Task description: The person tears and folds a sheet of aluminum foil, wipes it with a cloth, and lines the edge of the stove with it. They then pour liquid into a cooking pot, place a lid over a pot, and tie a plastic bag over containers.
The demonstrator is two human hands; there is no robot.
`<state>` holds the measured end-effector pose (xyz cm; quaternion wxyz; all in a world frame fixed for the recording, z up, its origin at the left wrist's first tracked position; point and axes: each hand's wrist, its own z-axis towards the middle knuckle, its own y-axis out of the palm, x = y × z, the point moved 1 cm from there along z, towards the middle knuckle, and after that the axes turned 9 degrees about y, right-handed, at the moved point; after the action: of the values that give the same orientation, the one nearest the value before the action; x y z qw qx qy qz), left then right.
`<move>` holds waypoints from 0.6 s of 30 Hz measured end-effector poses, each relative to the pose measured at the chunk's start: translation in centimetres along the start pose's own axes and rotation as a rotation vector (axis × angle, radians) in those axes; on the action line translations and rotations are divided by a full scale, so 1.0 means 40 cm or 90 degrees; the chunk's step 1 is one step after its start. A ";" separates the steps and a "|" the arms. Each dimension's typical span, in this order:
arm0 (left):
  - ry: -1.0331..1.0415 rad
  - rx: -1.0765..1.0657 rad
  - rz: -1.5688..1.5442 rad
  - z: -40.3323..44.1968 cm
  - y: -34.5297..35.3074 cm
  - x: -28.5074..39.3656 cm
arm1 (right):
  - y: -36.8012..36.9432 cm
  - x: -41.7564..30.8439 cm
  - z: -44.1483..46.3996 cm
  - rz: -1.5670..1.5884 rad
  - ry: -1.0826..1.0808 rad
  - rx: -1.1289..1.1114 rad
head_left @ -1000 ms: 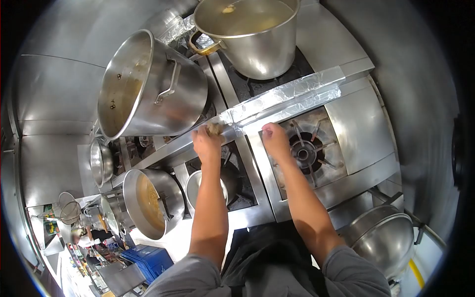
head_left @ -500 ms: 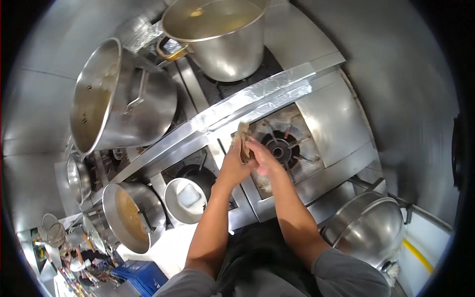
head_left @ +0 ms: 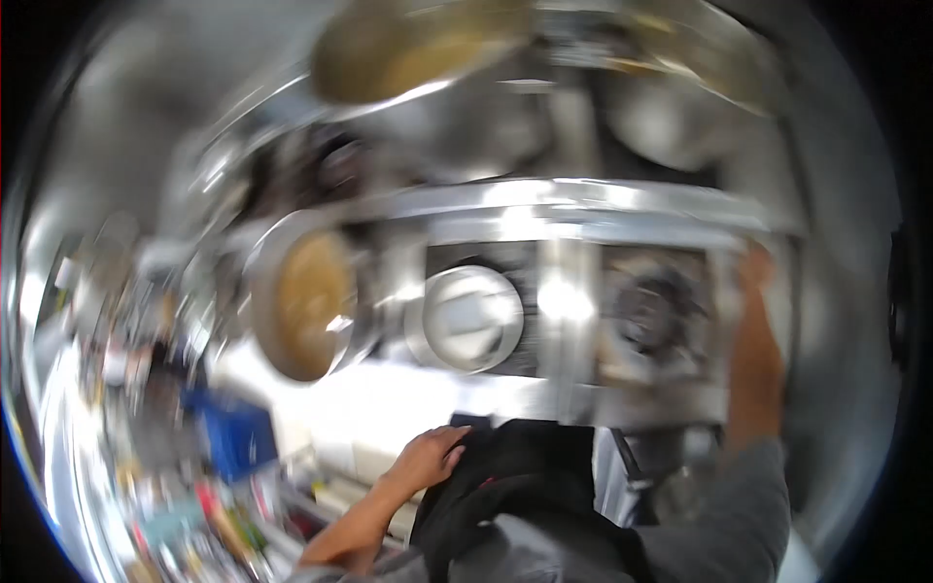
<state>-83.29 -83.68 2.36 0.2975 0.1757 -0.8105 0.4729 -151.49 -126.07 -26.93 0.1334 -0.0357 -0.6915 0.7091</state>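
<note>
My left hand [head_left: 432,457] is low, at the left side of the black apron [head_left: 505,476], close to the stove's front edge. Its fingers point right, loosely apart, with nothing seen in them. My right hand [head_left: 753,264] reaches out over the steel surface right of the bare burner [head_left: 649,309]. Motion smears its fingers, so whatever is under or in them cannot be made out. Left of that burner sits a small pot [head_left: 424,325] with a pale, blocky thing inside.
A pot of orange-brown liquid [head_left: 316,301] stands at the left of the stove. Behind the steel ledge [head_left: 583,199] are two large stockpots, one left [head_left: 466,131] and one right [head_left: 671,121]. A blue bin [head_left: 233,432] is at lower left.
My hands, together on a crumpled tan cloth before, have parted: left down to the apron, right out to the stove's right side. The view has swung, and the cloth cannot be made out now.
</note>
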 end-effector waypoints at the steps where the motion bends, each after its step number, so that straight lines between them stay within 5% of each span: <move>1: -0.032 0.039 -0.002 -0.090 0.016 -0.058 | 0.073 0.090 0.050 -0.186 -0.095 0.048; 3: -0.082 0.096 -0.026 -0.247 0.008 -0.155 | -0.108 0.048 0.004 0.355 0.321 -0.212; 4: -0.137 0.114 -0.120 -0.304 -0.038 -0.154 | -0.195 0.028 -0.014 0.539 0.557 -0.209; 6: -0.165 0.196 -0.149 -0.390 -0.160 -0.152 | -0.236 -0.112 -0.126 1.111 0.355 -0.124; 8: -0.237 0.352 -0.108 -0.465 -0.292 -0.192 | -0.561 -0.444 -0.437 1.197 0.432 -0.246; 12: -0.195 0.621 -0.035 -0.517 -0.522 -0.527 | -0.810 -0.887 -0.850 1.306 0.040 -0.826; 13: -0.149 0.655 -0.001 -0.479 -0.583 -0.588 | -0.830 -0.987 -0.951 1.271 0.151 -0.691; 14: -0.100 0.691 0.033 -0.424 -0.645 -0.645 | -0.844 -1.081 -1.018 1.292 0.249 -0.724; 16: 0.015 0.693 0.271 -0.309 -0.752 -0.817 | -0.802 -1.212 -1.082 1.238 0.222 -0.822; 18: -0.065 0.705 0.371 -0.203 -0.866 -0.877 | -0.805 -1.361 -1.123 1.213 0.247 -0.831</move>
<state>-34.40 -93.49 5.59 -0.0179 0.0981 -0.4729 0.8755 -84.07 -95.18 -4.18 -0.3921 -0.7088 -0.5862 0.0157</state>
